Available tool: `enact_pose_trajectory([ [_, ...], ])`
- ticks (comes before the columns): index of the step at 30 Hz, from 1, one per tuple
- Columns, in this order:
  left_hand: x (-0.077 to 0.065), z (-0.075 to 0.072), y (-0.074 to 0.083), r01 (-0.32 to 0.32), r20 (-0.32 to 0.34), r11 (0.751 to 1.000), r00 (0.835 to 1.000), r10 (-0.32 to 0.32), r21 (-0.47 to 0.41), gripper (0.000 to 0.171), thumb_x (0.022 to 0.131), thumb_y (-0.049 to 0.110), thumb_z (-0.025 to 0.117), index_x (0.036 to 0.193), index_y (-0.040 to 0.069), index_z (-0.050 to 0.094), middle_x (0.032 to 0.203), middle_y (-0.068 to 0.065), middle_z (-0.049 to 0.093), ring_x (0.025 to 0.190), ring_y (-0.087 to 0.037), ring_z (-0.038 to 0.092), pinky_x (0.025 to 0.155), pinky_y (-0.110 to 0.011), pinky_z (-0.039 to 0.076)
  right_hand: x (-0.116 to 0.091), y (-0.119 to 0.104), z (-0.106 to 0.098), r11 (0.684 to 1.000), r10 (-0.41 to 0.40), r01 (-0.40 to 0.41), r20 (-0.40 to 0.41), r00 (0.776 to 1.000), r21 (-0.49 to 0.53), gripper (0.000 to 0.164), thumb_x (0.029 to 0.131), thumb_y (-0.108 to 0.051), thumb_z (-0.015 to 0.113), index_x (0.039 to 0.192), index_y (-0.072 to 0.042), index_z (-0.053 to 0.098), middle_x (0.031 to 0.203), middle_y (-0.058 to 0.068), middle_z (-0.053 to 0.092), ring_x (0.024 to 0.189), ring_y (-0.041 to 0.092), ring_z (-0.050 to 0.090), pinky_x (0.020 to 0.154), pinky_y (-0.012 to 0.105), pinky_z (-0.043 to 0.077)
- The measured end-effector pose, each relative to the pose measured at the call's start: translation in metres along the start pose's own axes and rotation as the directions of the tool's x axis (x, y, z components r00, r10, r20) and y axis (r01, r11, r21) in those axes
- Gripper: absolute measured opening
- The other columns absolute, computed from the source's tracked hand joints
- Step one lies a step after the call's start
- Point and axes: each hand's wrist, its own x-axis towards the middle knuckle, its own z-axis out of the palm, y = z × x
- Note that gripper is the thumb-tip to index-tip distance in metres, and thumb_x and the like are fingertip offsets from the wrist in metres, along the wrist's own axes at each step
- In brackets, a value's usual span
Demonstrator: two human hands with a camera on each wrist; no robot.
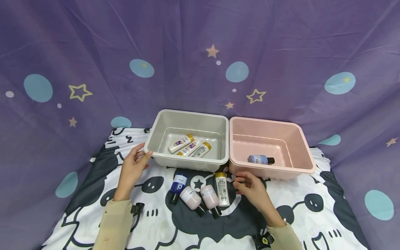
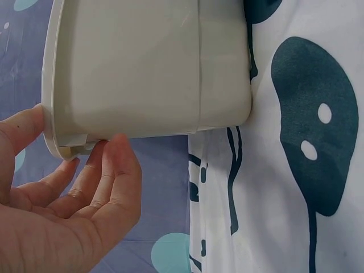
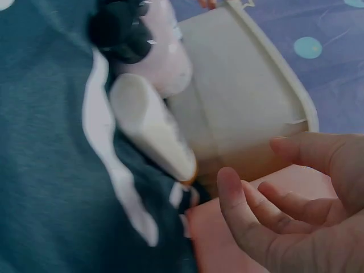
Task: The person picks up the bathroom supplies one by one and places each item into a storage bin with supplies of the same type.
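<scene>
My left hand holds the front left corner of the light grey bin, thumb on the rim and fingers under it. Inside that bin lie three white bottles with gold caps, one of them a bottle with its label up. My right hand is empty, its fingers loosely bent beside a white gold-capped bottle and in front of the pink bin. Left of this bottle lie two pale pink bottles with black caps, the nearer one a pink bottle, and a dark blue bottle.
A light blue bottle with a black cap lies in the pink bin. Both bins stand side by side on a black-and-white patterned cloth. Behind them hangs a purple curtain with stars and dots.
</scene>
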Motion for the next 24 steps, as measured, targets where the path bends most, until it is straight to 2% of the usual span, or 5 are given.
enact_pose_trajectory([
  [6, -0.001, 0.000, 0.000, 0.002, 0.001, 1.000, 1.000, -0.002, -0.003, 0.063, 0.099, 0.035, 0.065, 0.154, 0.013, 0.040, 0.137, -0.019, 0.056, 0.119, -0.030, 0.060, 0.079, -0.029, 0.058, 0.007, 0.018, 0.011, 1.000, 0.026, -0.026, -0.002, 1.000, 0.013, 0.039, 0.089, 0.003, 0.073, 0.123, 0.013, 0.057, 0.102, 0.022, 0.067, 0.082, 0.029, 0.070, 0.068, 0.039, 0.061],
  [13, -0.001, 0.001, -0.001, 0.009, 0.002, 1.000, 1.000, -0.009, -0.017, 0.063, 0.099, 0.035, 0.065, 0.153, 0.014, 0.040, 0.138, -0.019, 0.056, 0.119, -0.030, 0.060, 0.078, -0.028, 0.058, 0.014, 0.030, 0.025, 0.990, 0.038, -0.040, -0.019, 0.999, -0.136, 0.033, 0.087, -0.002, 0.075, 0.116, 0.005, 0.063, 0.095, 0.013, 0.069, 0.074, 0.024, 0.070, 0.060, 0.033, 0.060],
  [16, 0.000, 0.001, -0.001, 0.009, 0.000, 1.000, 1.000, -0.009, -0.023, 0.063, 0.099, 0.035, 0.066, 0.153, 0.013, 0.041, 0.137, -0.019, 0.056, 0.119, -0.030, 0.061, 0.077, -0.026, 0.058, 0.017, 0.032, 0.030, 0.973, 0.022, -0.028, -0.029, 0.999, -0.228, 0.035, 0.084, -0.005, 0.078, 0.116, 0.003, 0.064, 0.094, 0.010, 0.069, 0.073, 0.019, 0.069, 0.059, 0.030, 0.059],
  [20, 0.000, 0.001, 0.000, 0.006, 0.000, 1.000, 1.000, -0.006, -0.028, 0.064, 0.099, 0.035, 0.066, 0.153, 0.013, 0.041, 0.137, -0.019, 0.056, 0.119, -0.030, 0.060, 0.077, -0.026, 0.058, 0.019, 0.032, 0.034, 0.934, -0.015, -0.002, -0.046, 0.999, -0.356, 0.043, 0.080, -0.012, 0.083, 0.117, 0.000, 0.065, 0.094, 0.007, 0.069, 0.075, 0.014, 0.066, 0.063, 0.029, 0.056],
  [24, -0.001, 0.001, 0.000, -0.001, -0.003, 1.000, 1.000, 0.001, -0.027, 0.064, 0.099, 0.035, 0.066, 0.153, 0.014, 0.041, 0.137, -0.019, 0.057, 0.119, -0.030, 0.060, 0.078, -0.028, 0.058, 0.021, 0.029, 0.039, 0.910, -0.048, 0.028, -0.039, 0.998, -0.414, 0.049, 0.078, -0.014, 0.085, 0.120, 0.000, 0.064, 0.094, 0.005, 0.070, 0.077, 0.014, 0.063, 0.067, 0.031, 0.052],
])
